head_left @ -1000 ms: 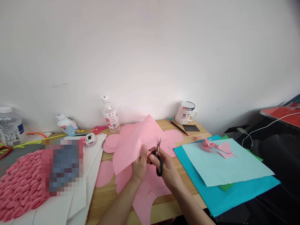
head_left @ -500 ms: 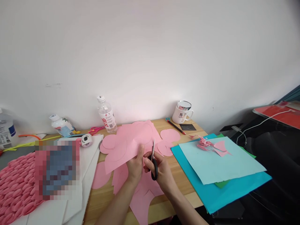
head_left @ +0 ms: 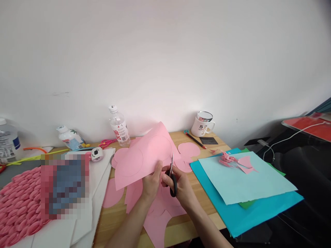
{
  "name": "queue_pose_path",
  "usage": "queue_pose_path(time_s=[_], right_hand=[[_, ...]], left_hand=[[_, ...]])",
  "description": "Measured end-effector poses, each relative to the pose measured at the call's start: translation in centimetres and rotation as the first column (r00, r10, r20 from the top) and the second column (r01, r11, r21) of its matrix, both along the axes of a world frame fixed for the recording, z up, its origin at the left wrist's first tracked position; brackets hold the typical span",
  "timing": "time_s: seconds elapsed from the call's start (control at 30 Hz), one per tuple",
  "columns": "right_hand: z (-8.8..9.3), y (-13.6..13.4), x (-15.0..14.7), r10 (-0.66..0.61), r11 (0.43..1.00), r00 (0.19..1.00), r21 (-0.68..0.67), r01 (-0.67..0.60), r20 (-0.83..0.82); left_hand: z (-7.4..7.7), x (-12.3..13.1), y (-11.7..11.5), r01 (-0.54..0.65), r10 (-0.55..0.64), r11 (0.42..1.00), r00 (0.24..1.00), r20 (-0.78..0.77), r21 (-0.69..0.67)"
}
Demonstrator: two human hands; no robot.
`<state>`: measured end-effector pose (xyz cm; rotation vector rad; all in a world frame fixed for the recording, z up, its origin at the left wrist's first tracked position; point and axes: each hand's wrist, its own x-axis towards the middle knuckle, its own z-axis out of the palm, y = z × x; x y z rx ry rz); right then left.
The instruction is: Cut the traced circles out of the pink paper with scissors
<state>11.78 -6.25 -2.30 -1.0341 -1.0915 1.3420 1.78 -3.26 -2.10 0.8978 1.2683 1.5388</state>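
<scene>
Wooden table [head_left: 111, 217], right grip [head_left: 182, 186] around scissors [head_left: 175, 186]

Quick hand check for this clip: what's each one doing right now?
Left hand: closed on the raised pink paper sheet.
Right hand: closed around the black-handled scissors, blades pointing up.

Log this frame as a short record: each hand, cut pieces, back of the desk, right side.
Left hand: grips a pink paper sheet marked with curved outlines
Right hand: holds black-handled scissors, blades pointing up near the sheet
Cut pieces: pink paper circles, beside and partly under the sheet
Back of desk: plastic bottle and white mug, both upright
Right side: pink paper scraps on light blue paper
</scene>
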Motion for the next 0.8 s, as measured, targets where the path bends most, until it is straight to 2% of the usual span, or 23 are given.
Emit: queue_pose_path(time_s=[0.17, 0.37, 0.57, 0.8], right_hand=[[0.0, -0.4, -0.4, -0.05, 0.995, 0.998, -0.087, 0.048, -0.024], [0.1, -0.4, -0.7, -0.019, 0.998, 0.999, -0.056, 0.018, -0.029], [0.3, 0.2, 0.1, -0.046, 0.999, 0.999, 0.026, 0.045, 0.019], [0.1, -0.1, -0.1, -0.064, 0.998, 0.998, 0.008, 0.064, 0.018]], left_hand=[[0.2, 0.0, 0.0, 0.062, -0.061, 0.997, 0.998, 0.008, -0.052], [0.3, 0.0, -0.2, 0.107, -0.104, 0.989, 0.994, 0.035, -0.103], [0.3, 0.1, -0.3, 0.093, -0.088, 0.995, 0.989, -0.122, 0.032], [1.1, 0.2, -0.4, 0.129, -0.127, 0.992, 0.984, -0.129, 0.01]])
